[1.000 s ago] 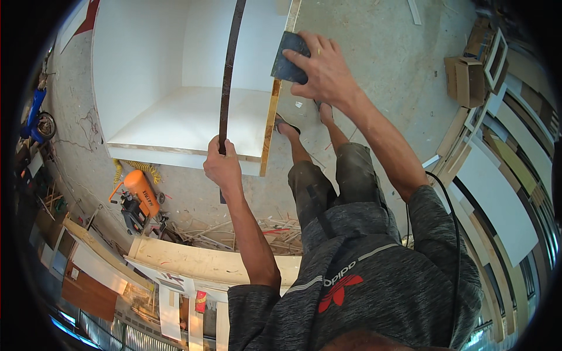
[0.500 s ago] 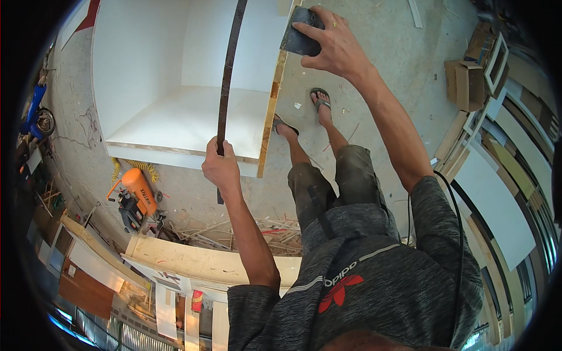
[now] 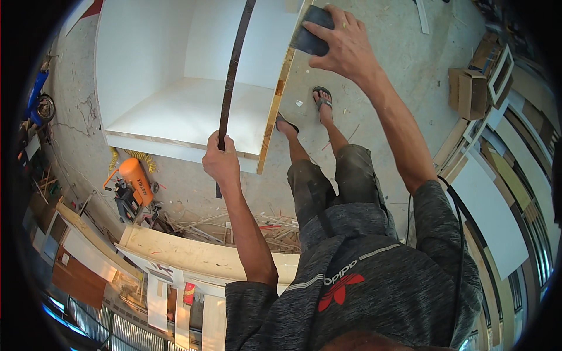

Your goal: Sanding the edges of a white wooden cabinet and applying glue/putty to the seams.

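My left hand (image 3: pixel 221 160) grips a long dark strip (image 3: pixel 234 70) that runs up and away over a white open cabinet (image 3: pixel 175 111). The strip hangs free in front of the cabinet's inside. My right hand (image 3: pixel 345 44) presses a dark flat block (image 3: pixel 310 34) against the raw plywood edge (image 3: pixel 280 93) of the cabinet's right side panel, near the top of the view. My feet in sandals stand beside that panel on the floor.
An orange compressor (image 3: pixel 133 178) stands on the concrete floor at the left, with wood scraps (image 3: pixel 234 225) near it. A pale board (image 3: pixel 193 257) lies below. Cardboard boxes (image 3: pixel 468 88) and stacked panels (image 3: pixel 497 193) line the right side.
My right hand has slid the dark block farther up along the plywood edge, away from me. My left hand and the strip have barely moved.
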Demonstrator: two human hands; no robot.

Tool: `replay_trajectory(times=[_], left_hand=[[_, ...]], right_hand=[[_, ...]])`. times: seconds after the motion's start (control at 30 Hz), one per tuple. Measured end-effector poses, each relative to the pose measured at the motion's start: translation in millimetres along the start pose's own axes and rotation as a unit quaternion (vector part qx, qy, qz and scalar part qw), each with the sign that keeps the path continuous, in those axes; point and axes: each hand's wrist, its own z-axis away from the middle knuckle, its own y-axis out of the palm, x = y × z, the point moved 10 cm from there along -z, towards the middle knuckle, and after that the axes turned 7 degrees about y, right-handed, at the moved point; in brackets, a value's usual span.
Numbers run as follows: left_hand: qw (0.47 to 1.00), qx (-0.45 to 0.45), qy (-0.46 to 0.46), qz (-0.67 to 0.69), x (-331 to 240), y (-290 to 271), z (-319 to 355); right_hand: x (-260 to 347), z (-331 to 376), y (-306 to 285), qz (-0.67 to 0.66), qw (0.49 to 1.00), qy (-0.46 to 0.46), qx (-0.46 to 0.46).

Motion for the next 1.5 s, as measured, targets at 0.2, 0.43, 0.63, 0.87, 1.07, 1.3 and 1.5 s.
replay_trajectory(times=[0.2,0.43,0.63,0.87,1.07,1.3,1.5], left_hand=[[1.0,-0.001,0.0,-0.005,4.4,-1.7,1.5],[1.0,-0.013,-0.011,0.026,1.9,-1.2,3.1],[1.0,-0.007,-0.011,0.028,0.6,1.6,2.0],[0.997,-0.017,0.02,0.069,1.1,-2.1,2.6],[0.991,-0.002,0.071,0.117,-9.8,-5.2,9.6],[0.98,0.0,0.09,0.175,-45.7,-18.5,20.6],[0.981,0.028,0.103,0.16,-60.6,2.2,24.1]], right_hand=[[-22.6,-1.7,-14.5,0.035,0.999,-0.013,-0.018],[-13.7,-10.4,-13.3,0.002,0.996,-0.055,-0.075],[-45.1,17.1,-11.9,0.0,0.985,-0.042,-0.167],[-5.0,11.0,10.0,-0.06,0.984,-0.095,-0.139],[-99.6,80.4,35.0,-0.28,0.949,0.141,0.033],[27.0,7.6,43.1,-0.82,0.55,0.028,0.159],[42.3,-74.1,28.7,-0.933,0.341,-0.042,0.107]])
